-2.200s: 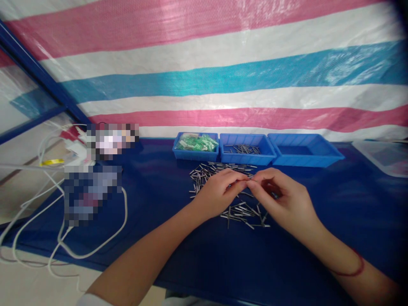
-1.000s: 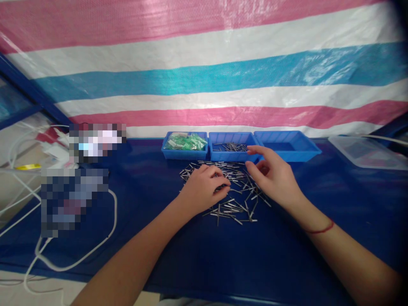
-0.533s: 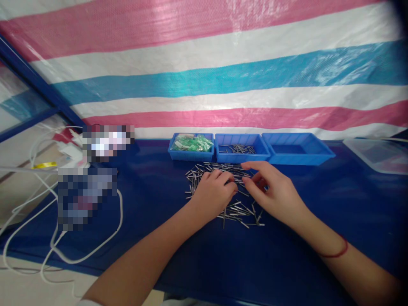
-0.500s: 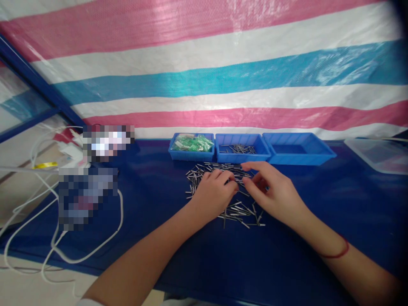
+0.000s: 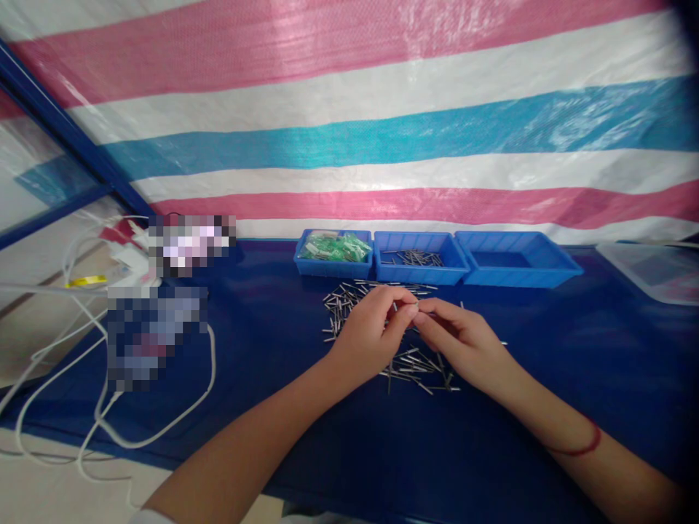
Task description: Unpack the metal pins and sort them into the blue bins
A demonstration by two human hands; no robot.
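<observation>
A heap of small metal pins (image 5: 349, 302) lies loose on the blue table (image 5: 306, 437) in front of me. My left hand (image 5: 371, 331) and my right hand (image 5: 464, 342) meet fingertip to fingertip just above the heap. Each hand is pinched closed on something thin, probably a pin, too small to name for sure. Behind the heap stand three blue bins: one with green parts (image 5: 334, 247), one with metal pins (image 5: 415, 257), and one that looks empty (image 5: 518, 258).
White cables (image 5: 158, 429) loop over the table's left side beside blurred-out items. A clear plastic tray (image 5: 649, 269) sits at the far right. A striped pink, white and blue tarp (image 5: 349, 131) hangs behind the table. A red string circles my right wrist (image 5: 579, 444).
My right hand came back from the middle bin to the heap. Both hands then rose slightly and pinched together above the pins.
</observation>
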